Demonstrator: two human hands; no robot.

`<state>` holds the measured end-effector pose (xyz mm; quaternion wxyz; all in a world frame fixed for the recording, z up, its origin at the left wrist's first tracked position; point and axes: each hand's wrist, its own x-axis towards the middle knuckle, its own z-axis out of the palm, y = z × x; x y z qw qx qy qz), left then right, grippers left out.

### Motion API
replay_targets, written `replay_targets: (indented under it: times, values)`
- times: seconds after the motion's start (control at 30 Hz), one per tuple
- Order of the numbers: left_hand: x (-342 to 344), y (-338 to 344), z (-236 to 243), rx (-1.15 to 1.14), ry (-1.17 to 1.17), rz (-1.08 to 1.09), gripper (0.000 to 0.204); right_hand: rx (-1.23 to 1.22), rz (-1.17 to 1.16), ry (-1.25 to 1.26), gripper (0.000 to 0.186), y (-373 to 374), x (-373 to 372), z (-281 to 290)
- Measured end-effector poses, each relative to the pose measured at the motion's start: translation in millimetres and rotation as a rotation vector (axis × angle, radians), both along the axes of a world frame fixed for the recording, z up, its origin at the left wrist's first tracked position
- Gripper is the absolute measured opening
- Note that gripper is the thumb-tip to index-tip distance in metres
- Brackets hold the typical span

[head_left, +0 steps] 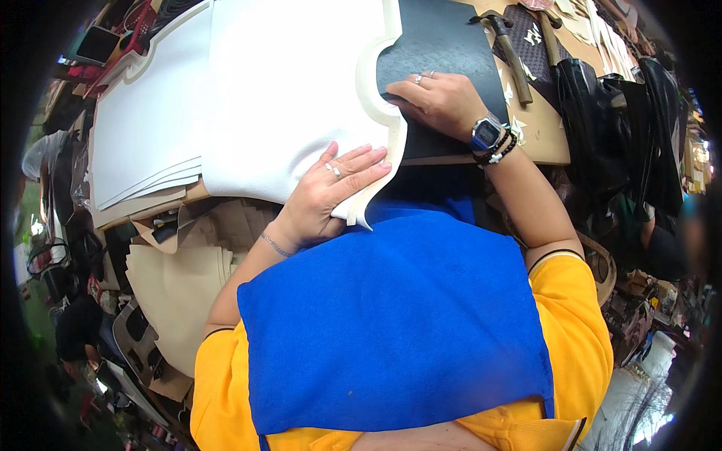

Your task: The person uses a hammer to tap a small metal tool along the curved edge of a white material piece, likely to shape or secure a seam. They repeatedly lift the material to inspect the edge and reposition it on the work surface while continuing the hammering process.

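A large white sheet [263, 83], like leather, lies across the bench with a cream border [368, 83] along its curved, notched right edge. My left hand [323, 188] rests on its near right corner, fingers stretched over the border and the material wrinkled beside them. Beyond it, my right hand [440, 105] is at the notch, over a black board [451, 45]. Its fingers are closed, with the fingertips against the border. A small dark bit shows at those fingertips, too little to name.
Several stacked white panels [150, 143] lie at the left. Two hammers, one with a wooden handle [515, 71], lie on the right beside pale scraps [519, 128]. Black glossy material [594, 120] hangs over the bench's right edge. Beige sheets [177, 278] stand below the bench at left.
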<state>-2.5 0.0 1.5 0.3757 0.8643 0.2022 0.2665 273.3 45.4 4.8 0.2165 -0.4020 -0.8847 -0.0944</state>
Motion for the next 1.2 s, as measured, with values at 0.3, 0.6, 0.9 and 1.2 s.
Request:
replay_targets:
  times: [0.3,0.6,0.9,1.2]
  values:
    - [-2,2,-3,-0.006,-0.018,0.000,0.052,-0.038,-0.231,0.050,0.020,1,14,10]
    - [-4,1,-3,-0.032,-0.006,-0.025,0.057,0.040,-0.322,0.004,0.018,32,6,10]
    - [-4,2,-5,-0.021,-0.051,-0.019,0.052,-0.013,-0.274,-0.031,0.014,44,11,7]
    - [-5,1,-7,-0.032,-0.054,-0.026,0.056,0.037,-0.263,0.009,0.014,37,4,12]
